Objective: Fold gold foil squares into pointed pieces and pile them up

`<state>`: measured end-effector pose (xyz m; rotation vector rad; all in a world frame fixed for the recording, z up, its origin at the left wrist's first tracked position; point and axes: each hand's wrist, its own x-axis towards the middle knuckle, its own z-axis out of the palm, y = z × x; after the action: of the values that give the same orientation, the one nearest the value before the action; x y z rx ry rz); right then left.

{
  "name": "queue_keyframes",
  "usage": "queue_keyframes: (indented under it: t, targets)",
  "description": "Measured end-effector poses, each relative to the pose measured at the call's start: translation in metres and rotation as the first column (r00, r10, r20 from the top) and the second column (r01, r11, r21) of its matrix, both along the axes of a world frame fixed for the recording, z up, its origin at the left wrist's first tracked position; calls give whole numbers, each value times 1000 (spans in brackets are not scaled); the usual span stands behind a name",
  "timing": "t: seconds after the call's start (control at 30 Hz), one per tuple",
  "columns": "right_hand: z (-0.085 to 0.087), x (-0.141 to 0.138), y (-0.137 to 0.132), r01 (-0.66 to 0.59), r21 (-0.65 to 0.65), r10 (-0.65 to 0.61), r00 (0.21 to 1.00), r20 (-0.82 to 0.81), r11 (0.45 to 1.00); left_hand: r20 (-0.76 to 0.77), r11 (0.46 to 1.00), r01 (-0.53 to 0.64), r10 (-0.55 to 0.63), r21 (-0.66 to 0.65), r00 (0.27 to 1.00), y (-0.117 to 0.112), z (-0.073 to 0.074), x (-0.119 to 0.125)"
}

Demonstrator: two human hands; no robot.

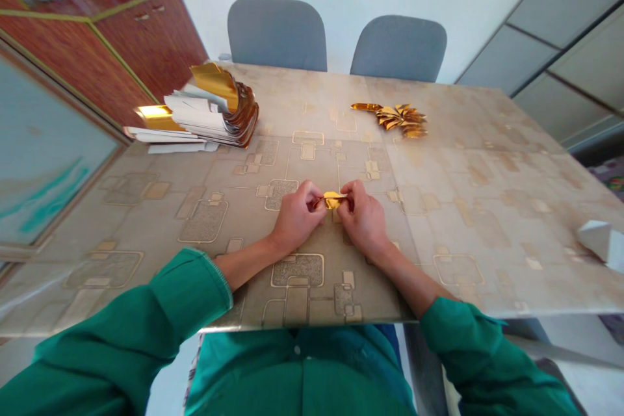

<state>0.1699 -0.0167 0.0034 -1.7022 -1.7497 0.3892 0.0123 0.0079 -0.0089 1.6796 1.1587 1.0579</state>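
Head view shows both hands (pixel 298 216) (pixel 364 218) pinching a small, shiny, folded gold foil piece (pixel 332 203).

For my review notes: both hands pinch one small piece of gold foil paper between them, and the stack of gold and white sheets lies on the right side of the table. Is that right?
Not quite: the head view shows the stack of gold and white sheets on the left side of the table. The left hand and right hand do pinch the small piece of gold foil paper.
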Motion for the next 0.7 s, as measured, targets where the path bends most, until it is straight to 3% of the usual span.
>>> queue_keyframes:
  t: [0.13,0.3,0.7]
  targets:
    - [1,1,1,35,-33,-32,996,83,999,-66,999,19,-17,30,998,-1,-2,1]
    - [0,0,2,7,-26,-7,1000,20,1000,43,998,0,3,-63,999,4,-2,0]
    - [-4,4,4,-20,12,20,998,-53,1000,30,991,18,-14,-129,999,5,5,-1]
